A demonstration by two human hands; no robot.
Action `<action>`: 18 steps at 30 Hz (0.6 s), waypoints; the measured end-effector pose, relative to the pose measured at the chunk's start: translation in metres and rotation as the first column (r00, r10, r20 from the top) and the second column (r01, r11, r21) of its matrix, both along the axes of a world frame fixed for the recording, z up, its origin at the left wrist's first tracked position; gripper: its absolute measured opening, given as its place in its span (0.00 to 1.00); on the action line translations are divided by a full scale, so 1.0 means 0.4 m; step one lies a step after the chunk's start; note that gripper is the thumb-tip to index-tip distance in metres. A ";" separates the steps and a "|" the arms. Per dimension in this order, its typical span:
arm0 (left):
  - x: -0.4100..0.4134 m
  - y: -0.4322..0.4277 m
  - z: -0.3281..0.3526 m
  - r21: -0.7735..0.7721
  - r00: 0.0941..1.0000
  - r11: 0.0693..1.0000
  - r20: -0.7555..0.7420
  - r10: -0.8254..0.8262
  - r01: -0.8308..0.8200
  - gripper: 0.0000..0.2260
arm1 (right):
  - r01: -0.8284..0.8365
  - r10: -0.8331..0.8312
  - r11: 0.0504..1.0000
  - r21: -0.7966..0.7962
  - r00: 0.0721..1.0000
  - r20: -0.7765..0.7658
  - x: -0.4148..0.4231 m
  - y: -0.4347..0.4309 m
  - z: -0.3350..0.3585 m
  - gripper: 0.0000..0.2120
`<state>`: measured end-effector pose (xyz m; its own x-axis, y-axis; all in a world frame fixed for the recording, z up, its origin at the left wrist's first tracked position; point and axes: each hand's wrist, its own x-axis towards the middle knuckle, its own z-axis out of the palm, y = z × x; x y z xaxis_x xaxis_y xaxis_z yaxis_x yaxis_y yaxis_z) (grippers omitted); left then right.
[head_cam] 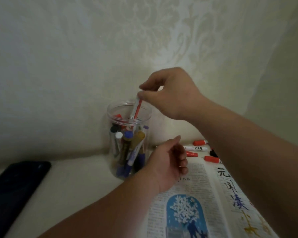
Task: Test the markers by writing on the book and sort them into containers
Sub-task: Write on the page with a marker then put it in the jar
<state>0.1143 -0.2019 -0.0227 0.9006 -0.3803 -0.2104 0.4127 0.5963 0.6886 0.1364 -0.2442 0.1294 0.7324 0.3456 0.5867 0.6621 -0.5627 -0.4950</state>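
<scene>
Head view looks down on a pale table (pixel 76 177) pushed against a patterned wall (pixel 76 57). The right grip (pixel 172 95), a bare hand reaching in from the right, hangs above a clear jar (pixel 110 115) and pinches the top end of a red marker (pixel 136 110) between its fingertips. That marker hangs slightly tilted, with its lower end already down inside the jar's open mouth and its upper end still above the rim.

The jar stands upright near the wall and holds a crowd of other markers (pixel 127 152), some with blue, white, black and gold ends, leaning against one another. The left grip (pixel 169 162) is just to the right of the jar at its lower half, fingers loosely curled and holding nothing. Whether it touches the jar's wall cannot be told.

An open book (pixel 193 182) lies on the table under both forearms. Its left page carries printed text and a blue picture (pixel 186 213) with a white tree. Its right page bears large handwritten characters (pixel 225 176) in black, blue and yellow.

Beyond the book's far edge, close to the wall, several loose markers (pixel 195 148) lie on their sides, most of them white with red caps. At the far left a dark flat object (pixel 15 182) lies on the table, well apart from the jar.
</scene>
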 end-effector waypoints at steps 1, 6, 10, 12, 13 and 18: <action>0.000 0.000 -0.001 0.000 1.000 1.000 -0.002 0.000 0.000 0.14 | -0.009 0.008 0.998 -0.059 1.000 -0.018 -0.001 0.005 -0.007 0.04; 0.008 -0.004 -0.008 0.009 0.998 0.999 -0.049 0.036 -0.036 0.13 | -0.074 0.061 0.945 -0.320 0.997 -0.050 0.010 0.022 -0.040 0.09; 0.013 -0.007 -0.006 0.014 0.996 0.998 -0.075 0.056 -0.055 0.14 | -0.136 0.136 0.982 -0.130 0.991 -0.015 0.009 -0.015 -0.044 0.13; 0.018 -0.009 -0.008 0.023 0.995 0.998 -0.074 0.067 -0.065 0.14 | -0.010 0.009 1.000 0.020 0.999 0.033 0.004 -0.085 -0.043 0.10; 0.020 -0.010 -0.009 0.029 0.995 0.997 -0.068 0.071 -0.069 0.14 | 0.078 -0.079 0.996 0.054 0.997 0.016 0.007 -0.134 -0.049 0.09; 0.015 -0.031 -0.027 0.172 0.984 0.976 0.134 0.113 -0.136 0.15 | 0.459 -0.571 0.766 -0.450 0.808 -0.146 -0.007 -0.425 -0.162 0.06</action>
